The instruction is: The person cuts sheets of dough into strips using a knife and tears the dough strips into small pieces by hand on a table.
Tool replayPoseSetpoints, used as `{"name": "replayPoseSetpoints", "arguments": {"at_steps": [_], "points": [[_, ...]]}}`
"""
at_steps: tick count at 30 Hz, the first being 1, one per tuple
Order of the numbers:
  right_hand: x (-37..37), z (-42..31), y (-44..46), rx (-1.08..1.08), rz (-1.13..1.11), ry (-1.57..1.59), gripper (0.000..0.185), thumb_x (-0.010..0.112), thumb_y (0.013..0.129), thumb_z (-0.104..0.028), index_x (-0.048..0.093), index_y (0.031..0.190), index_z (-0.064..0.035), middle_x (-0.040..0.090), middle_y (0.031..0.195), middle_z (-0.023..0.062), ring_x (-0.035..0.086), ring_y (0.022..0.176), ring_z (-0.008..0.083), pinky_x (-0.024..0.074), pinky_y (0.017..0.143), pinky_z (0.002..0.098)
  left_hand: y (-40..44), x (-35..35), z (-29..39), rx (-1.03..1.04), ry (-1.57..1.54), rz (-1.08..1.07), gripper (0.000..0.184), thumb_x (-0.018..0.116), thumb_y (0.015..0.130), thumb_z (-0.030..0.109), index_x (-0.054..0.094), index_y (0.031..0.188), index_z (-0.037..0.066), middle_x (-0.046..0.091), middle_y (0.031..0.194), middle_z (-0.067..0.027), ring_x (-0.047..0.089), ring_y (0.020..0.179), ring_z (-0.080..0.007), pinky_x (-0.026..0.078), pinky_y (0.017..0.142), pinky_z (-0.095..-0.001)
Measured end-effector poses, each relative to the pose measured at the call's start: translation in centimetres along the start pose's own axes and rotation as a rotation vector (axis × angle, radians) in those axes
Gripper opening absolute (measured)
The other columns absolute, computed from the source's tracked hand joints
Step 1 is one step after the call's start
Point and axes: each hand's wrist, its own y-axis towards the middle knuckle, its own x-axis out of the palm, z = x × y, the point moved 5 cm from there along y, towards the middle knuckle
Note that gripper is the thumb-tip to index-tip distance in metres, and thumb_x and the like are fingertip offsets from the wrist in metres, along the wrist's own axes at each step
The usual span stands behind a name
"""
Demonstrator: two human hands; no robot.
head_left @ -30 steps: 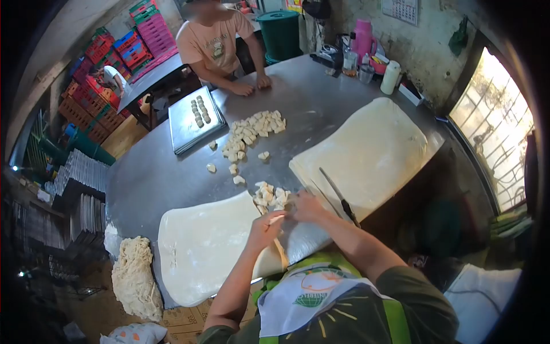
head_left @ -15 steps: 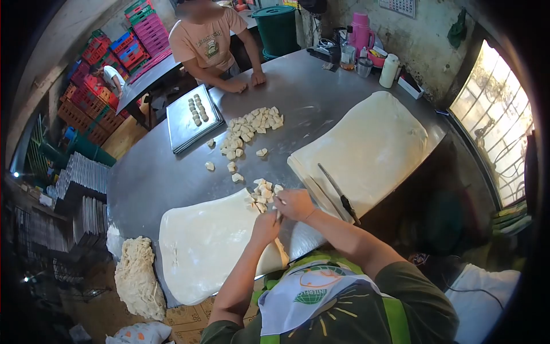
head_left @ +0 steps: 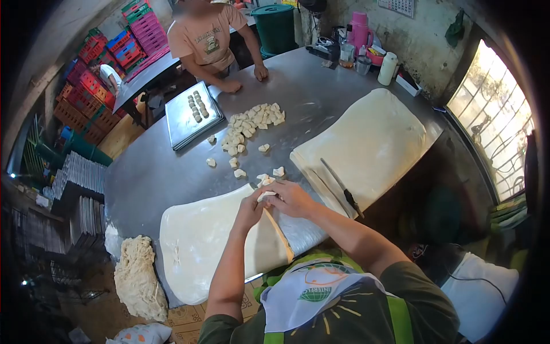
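My left hand (head_left: 250,210) and my right hand (head_left: 291,199) meet over the inner corner of the left dough slab (head_left: 209,243). Their fingers are curled around small pale dough pieces (head_left: 265,195), partly hidden by the hands. Just beyond my fingers lie a few loose dough pieces, one (head_left: 278,171) apart from the others. To the right, a second, folded dough slab (head_left: 366,143) carries a long knife (head_left: 339,183) with a dark handle near its front edge.
A heap of cut dough pieces (head_left: 252,123) lies mid-table beside stacked metal trays (head_left: 192,117) holding small dough balls. Across the metal table (head_left: 137,178) a person (head_left: 209,43) rests both hands on it. Rough dough (head_left: 139,278) sits at the left edge; bottles and a pink thermos (head_left: 360,31) stand at the back.
Both hands have shifted a little left and up, closing together over the dough pieces. More of the left slab's cut edge now shows. The person opposite barely moved.
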Motion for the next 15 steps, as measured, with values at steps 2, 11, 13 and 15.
{"name": "replayPoseSetpoints", "arguments": {"at_steps": [2,11,13,15], "points": [[-1.7,-0.4,0.5,-0.035,0.089,-0.036,0.026,0.064,0.090,-0.026,0.066,0.109,-0.0092,0.064,0.088,0.0148,0.064,0.088,0.0363,0.0514,0.075,0.0438,-0.3,0.2,3.4,-0.062,0.130,-0.027,0.047,0.058,0.087,-0.003,0.055,0.133,0.003,0.066,0.115,-0.0192,0.064,0.109,-0.0332,0.051,0.090,-0.0363],[-1.7,0.2,-3.5,-0.062,0.010,-0.050,0.025,0.068,0.085,-0.019,0.065,0.108,-0.0087,0.064,0.090,0.0133,0.063,0.084,0.0333,0.0508,0.073,0.0425,-4.0,6.5,1.4,-0.103,-0.237,0.194,0.031,0.051,0.095,0.000,0.059,0.124,0.004,0.065,0.100,-0.0014,0.059,0.083,-0.0081,0.049,0.069,-0.0254],[-1.7,0.7,-4.1,-0.159,-0.057,-0.078,0.019,0.066,0.086,-0.021,0.065,0.101,-0.0083,0.064,0.092,0.0132,0.064,0.088,0.0326,0.0511,0.075,0.0422,-3.6,6.0,1.1,-0.081,-0.281,0.125,0.032,0.053,0.094,-0.001,0.060,0.125,0.004,0.066,0.100,-0.0032,0.061,0.088,-0.0110,0.050,0.074,-0.0271],[-2.3,-0.7,-3.5,-0.142,-0.019,-0.024,0.019,0.067,0.085,-0.022,0.064,0.098,-0.0080,0.064,0.092,0.0134,0.064,0.088,0.0326,0.0510,0.075,0.0424,-3.7,4.6,3.6,-0.055,-0.364,-0.008,0.036,0.056,0.091,-0.003,0.060,0.126,0.003,0.069,0.099,-0.0067,0.065,0.097,-0.0168,0.051,0.084,-0.0305]]}}
